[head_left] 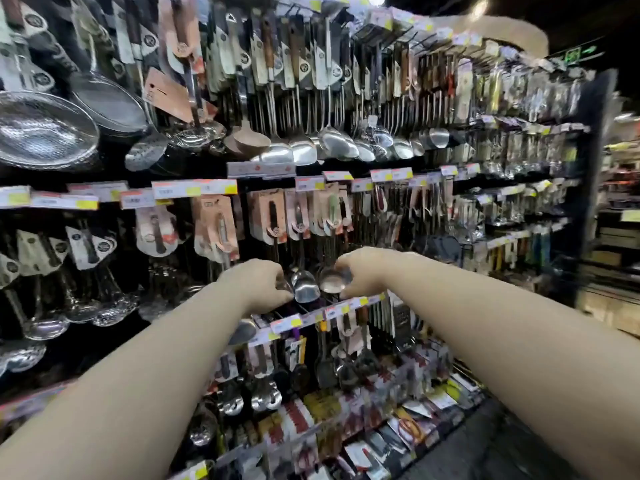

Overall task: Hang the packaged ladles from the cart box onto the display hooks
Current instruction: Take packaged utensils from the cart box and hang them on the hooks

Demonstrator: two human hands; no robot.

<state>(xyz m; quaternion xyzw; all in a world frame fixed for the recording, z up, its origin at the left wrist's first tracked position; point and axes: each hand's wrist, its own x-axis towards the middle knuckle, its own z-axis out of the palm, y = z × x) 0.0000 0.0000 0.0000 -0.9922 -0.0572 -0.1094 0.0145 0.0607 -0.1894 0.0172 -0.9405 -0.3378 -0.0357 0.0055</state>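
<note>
View: head camera
Left hand (258,285): the fingers are curled just beside the bowl of a hanging ladle (304,288); whether anything is pinched cannot be told.
Right hand (363,273): the bowl of a second ladle (331,281) is gripped between curled fingers and thumb.
Ladles: both bowls are seen side by side between the hands, below the pink cards (273,216) of the middle row.
Price tags (346,309): a strip is set just under the bowls.
</note>
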